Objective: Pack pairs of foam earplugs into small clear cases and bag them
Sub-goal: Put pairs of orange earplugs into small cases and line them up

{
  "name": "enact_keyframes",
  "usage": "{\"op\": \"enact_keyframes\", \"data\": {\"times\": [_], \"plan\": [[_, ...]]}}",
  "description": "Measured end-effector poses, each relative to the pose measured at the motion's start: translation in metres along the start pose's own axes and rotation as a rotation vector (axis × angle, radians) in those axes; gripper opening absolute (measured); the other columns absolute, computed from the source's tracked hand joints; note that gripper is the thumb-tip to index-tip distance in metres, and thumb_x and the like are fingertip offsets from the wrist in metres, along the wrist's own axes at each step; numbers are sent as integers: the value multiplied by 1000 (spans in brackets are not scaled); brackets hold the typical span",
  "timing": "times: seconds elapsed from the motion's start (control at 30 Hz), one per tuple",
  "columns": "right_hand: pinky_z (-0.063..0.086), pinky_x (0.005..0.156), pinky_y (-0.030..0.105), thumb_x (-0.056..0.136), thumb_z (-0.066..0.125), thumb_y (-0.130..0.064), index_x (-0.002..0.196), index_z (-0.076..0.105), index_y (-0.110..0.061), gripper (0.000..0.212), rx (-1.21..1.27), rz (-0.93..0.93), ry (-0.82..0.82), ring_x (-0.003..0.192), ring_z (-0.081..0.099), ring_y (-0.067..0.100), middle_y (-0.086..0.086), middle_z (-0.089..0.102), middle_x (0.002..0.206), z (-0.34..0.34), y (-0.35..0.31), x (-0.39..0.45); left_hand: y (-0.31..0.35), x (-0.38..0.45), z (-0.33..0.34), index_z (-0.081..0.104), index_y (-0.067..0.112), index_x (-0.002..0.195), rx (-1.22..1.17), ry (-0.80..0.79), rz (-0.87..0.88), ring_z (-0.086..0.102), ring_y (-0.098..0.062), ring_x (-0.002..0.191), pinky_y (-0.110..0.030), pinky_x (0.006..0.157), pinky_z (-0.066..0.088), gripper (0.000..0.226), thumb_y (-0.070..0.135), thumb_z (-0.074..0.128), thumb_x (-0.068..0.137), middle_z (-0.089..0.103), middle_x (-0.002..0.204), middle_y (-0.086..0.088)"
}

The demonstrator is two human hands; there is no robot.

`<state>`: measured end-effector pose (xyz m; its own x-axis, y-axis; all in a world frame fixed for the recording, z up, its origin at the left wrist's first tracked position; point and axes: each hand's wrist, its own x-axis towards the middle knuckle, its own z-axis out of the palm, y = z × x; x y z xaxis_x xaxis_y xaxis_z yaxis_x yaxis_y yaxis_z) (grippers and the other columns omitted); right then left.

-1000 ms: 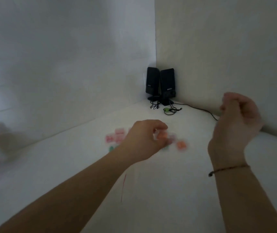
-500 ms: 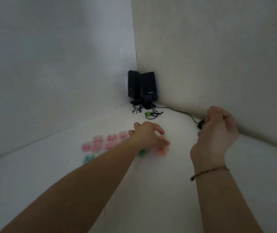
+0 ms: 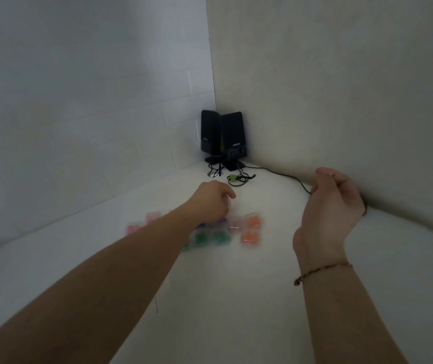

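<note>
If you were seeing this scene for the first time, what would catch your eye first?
The colourful earplug cases clustered mid-table stand out first: orange to the right, green in front, pink to the left. The left hand reaches down over them, while the right hand hovers loosely curled, apparently holding nothing, near the right wall. Behind, two black speakers stand in the corner, cables trailing.

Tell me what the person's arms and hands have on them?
Both arms are bare, with no sleeves in view and no gloves. The right hand has a thin dark braided bracelet round its wrist. The left hand shows no ring, watch or band.
</note>
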<state>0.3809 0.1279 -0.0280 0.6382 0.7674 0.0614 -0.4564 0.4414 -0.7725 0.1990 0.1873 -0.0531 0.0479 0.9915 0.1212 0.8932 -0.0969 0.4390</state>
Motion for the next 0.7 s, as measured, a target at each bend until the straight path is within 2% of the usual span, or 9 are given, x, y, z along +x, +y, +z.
{"op": "enact_keyframes", "data": {"times": [0.1, 0.17, 0.27, 0.37, 0.47, 0.57, 0.63, 0.7], "plan": [[38, 55, 11, 85, 56, -1, 71, 61, -18, 23, -129, -1, -104, 54, 45, 1, -3, 52, 64, 3, -2, -6, 7, -11, -7, 67, 19, 114, -159, 90, 72, 68, -12, 90, -21, 81, 52, 36, 3, 63, 82, 71, 97, 5], [37, 46, 11, 88, 58, -10, 71, 62, -21, 20, -342, 35, -272, 45, 45, -2, -4, 56, 64, 5, 0, -15, 17, -29, -18, 60, 22, 125, -247, 178, 194, 64, -6, 91, -21, 81, 53, 50, 4, 71, 79, 70, 101, 8], [42, 56, 20, 92, 55, -37, 78, 65, -27, 19, -726, -32, -585, 59, 57, 1, -8, 66, 71, 10, 7, -37, 24, -69, -35, 41, 36, 139, -292, 325, 391, 62, -5, 94, -15, 81, 52, 75, 7, 76, 80, 65, 106, 12], [45, 59, 20, 95, 51, -37, 86, 69, -23, 24, -692, -86, -795, 60, 61, -1, -9, 67, 67, 17, 8, -69, 17, -111, -48, 37, 38, 140, -225, 465, 476, 60, -3, 95, -14, 82, 51, 69, 14, 71, 85, 60, 108, 12], [44, 53, 12, 93, 58, -19, 93, 68, -21, 10, -501, 51, -907, 55, 60, -2, -11, 69, 65, 22, 5, -97, -3, -143, -60, 47, 28, 135, -223, 600, 435, 59, -4, 97, -15, 82, 52, 61, 20, 75, 82, 58, 109, 8], [48, 57, 21, 87, 65, -9, 96, 68, -19, 14, -385, 146, -1007, 59, 62, 7, -1, 74, 74, 22, 8, -117, -29, -172, -65, 60, 21, 122, -301, 569, 307, 60, -9, 105, -20, 86, 53, 56, 26, 85, 71, 59, 118, 5], [48, 58, 27, 83, 69, -10, 99, 68, -15, 17, -321, 140, -1095, 59, 61, 12, 4, 74, 77, 21, 11, -129, -42, -191, -66, 66, 22, 114, -527, 422, 196, 63, -8, 105, -21, 88, 53, 42, 33, 79, 75, 65, 115, 7], [48, 57, 23, 78, 69, -15, 103, 69, -9, 27, -264, 127, -1160, 59, 63, 10, 5, 75, 80, 19, 14, -140, -51, -206, -64, 71, 17, 109, -822, 233, 205, 69, -16, 98, -32, 88, 55, 31, 37, 68, 85, 72, 104, -3]]}}
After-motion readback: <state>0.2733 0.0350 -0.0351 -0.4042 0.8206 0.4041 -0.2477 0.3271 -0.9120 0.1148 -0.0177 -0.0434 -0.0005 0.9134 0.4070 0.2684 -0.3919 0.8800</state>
